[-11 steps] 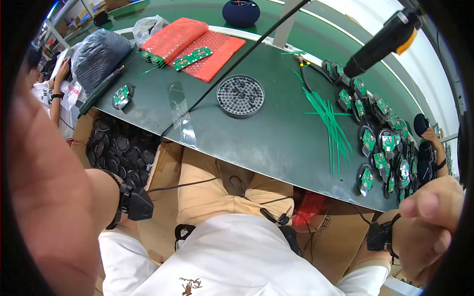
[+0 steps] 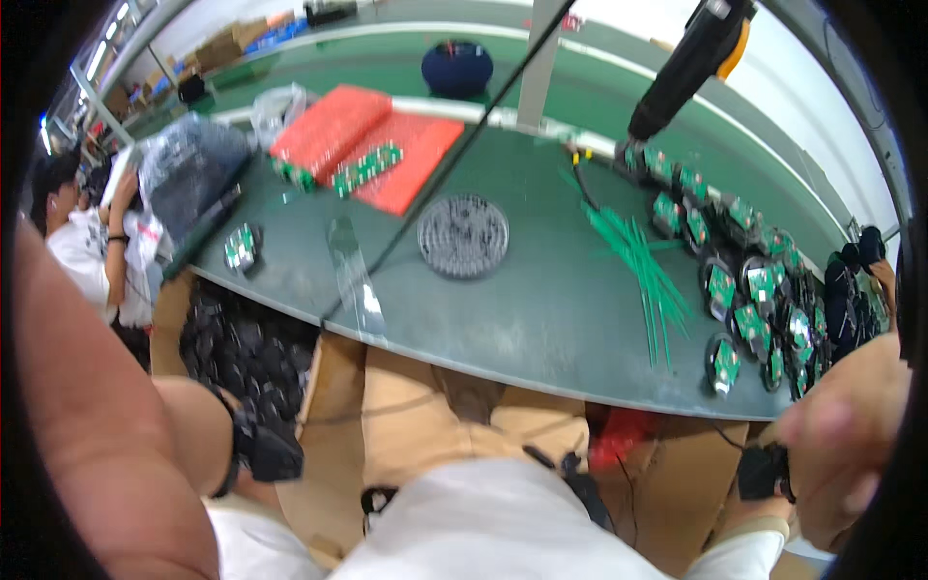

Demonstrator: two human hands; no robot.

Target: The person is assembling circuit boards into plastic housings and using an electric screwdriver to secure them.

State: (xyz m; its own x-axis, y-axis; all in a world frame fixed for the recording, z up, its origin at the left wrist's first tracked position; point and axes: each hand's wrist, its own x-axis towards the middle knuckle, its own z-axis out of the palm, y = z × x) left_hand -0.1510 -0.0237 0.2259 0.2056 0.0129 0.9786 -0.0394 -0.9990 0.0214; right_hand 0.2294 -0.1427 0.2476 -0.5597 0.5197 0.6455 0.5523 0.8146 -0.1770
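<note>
Large and close at the left edge is my left hand (image 2: 106, 416), raised; its fingers run out of the picture. My right hand (image 2: 846, 440) is raised at the right edge, blurred, its visible fingers curled in; whether anything is inside is hidden. Both wrists wear black bands with cables. Beyond my right hand, several dark round units with green circuit boards (image 2: 723, 365) crowd the table's right side. Green strips (image 2: 638, 266) lie fanned beside them. A round perforated dish (image 2: 463, 237) stands mid-table, and one more board unit (image 2: 242, 247) lies at the left.
Red bubble wrap (image 2: 333, 126) with green boards (image 2: 367, 169) lies at the back. A black power screwdriver (image 2: 691, 72) hangs at upper right. A box of black round parts (image 2: 246, 338) stands below the table's left edge. Another person (image 2: 92, 242) sits at far left.
The view has tilted up and blurred, so the table sits lower in the picture. Both hands stay raised at the sides, and the things on the table keep their places.
</note>
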